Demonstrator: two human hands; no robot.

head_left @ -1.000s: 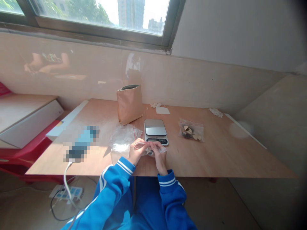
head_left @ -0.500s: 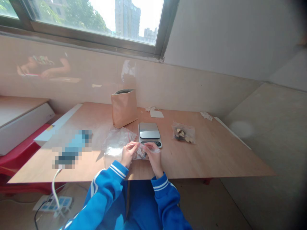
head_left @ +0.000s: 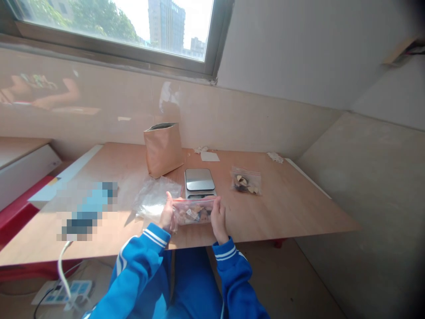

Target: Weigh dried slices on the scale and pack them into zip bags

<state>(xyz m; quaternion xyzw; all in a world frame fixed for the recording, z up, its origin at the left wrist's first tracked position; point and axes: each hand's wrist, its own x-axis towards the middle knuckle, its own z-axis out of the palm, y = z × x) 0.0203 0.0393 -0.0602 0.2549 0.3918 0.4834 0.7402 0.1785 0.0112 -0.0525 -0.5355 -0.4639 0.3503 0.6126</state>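
Observation:
A clear zip-lock bag with a red seal line and mixed brownish pieces inside is stretched between my hands, near the table's front edge. My left hand grips its left end, thumb up. At the right end, my right hand is closed on the bag, thumb on top. Just beyond the bag stands a digital kitchen scale with a bare silver plate; its display is partly hidden. A second zip-lock bag, holding dark and pale pieces, lies right of the scale. Flat clear plastic bags lie to the left.
A brown paper pouch stands open-topped behind the plastic bags. Scraps of paper lie toward the wall. A blurred blue object lies at left, with a white cable running down to a power strip.
My hands have moved apart from a pinch at the bag's top to its two ends, so the bag is now spread wide. The view has shifted slightly right.

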